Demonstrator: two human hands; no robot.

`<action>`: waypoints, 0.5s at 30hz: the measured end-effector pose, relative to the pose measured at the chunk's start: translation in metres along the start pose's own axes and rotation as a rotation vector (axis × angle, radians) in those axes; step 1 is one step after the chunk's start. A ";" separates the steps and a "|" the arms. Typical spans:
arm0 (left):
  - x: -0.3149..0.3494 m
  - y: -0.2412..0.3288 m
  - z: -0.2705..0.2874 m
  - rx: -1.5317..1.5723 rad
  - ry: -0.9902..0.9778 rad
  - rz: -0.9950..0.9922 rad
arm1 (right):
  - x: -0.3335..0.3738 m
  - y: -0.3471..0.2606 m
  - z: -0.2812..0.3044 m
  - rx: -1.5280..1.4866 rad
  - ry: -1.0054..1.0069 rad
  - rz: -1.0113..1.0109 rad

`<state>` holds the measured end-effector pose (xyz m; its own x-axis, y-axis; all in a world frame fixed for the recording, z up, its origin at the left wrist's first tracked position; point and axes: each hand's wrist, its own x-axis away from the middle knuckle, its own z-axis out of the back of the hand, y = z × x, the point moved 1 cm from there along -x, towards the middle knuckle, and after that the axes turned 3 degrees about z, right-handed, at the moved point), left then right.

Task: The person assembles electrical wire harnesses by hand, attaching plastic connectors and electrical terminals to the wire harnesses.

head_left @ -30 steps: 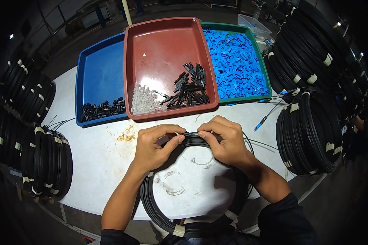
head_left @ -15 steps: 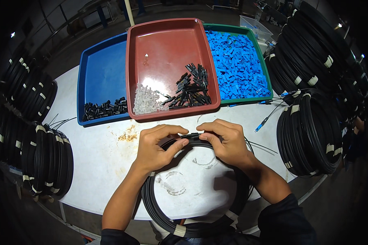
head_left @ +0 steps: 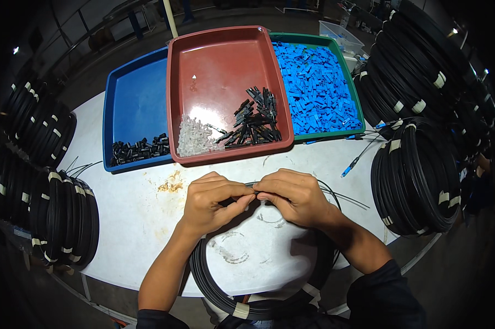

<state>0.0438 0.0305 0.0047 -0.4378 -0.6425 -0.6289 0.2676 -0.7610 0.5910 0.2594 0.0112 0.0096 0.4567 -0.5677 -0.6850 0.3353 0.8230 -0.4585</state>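
Observation:
A coil of black cable [head_left: 214,290], bound with pale tape, rests at the table's near edge, its far side passing behind my hands. My left hand [head_left: 214,198] and my right hand [head_left: 292,196] meet tip to tip above that far side. Both are closed in a pinch, thumbs against fingers, on a small black connector part [head_left: 256,192] that the fingertips mostly hide. A loose cable end loops out past my right wrist.
Beyond my hands stand a blue tray [head_left: 138,88] with short black sleeves, a red tray [head_left: 225,66] with clear and black pieces, and a green tray [head_left: 350,88] of blue connector housings. Taped cable coils flank the table left [head_left: 63,219] and right [head_left: 415,181].
My hands have come together, and the fingertips now close over the black part that showed between them. The view has shifted slightly.

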 end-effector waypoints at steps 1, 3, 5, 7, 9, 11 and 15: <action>0.000 0.000 0.000 0.006 0.012 0.009 | -0.001 0.000 0.000 -0.009 0.001 -0.009; 0.000 0.000 0.000 0.005 0.013 0.006 | -0.001 -0.002 0.002 -0.025 0.001 -0.024; 0.000 0.001 0.000 0.003 0.014 0.003 | 0.000 -0.003 0.003 -0.040 0.001 -0.038; 0.000 0.002 0.000 0.005 0.008 0.005 | 0.001 -0.002 0.002 -0.066 -0.017 -0.061; 0.000 0.004 0.001 -0.004 0.006 0.032 | 0.001 -0.001 0.001 -0.066 -0.018 -0.060; 0.001 0.004 0.001 -0.014 0.005 0.061 | 0.001 0.000 -0.001 -0.068 -0.021 -0.060; 0.002 -0.001 0.004 0.070 0.055 0.085 | 0.000 0.001 0.000 -0.038 -0.025 -0.057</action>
<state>0.0394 0.0299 0.0049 -0.3681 -0.7097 -0.6007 0.2406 -0.6967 0.6758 0.2598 0.0115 0.0091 0.4583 -0.6135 -0.6430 0.3301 0.7893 -0.5178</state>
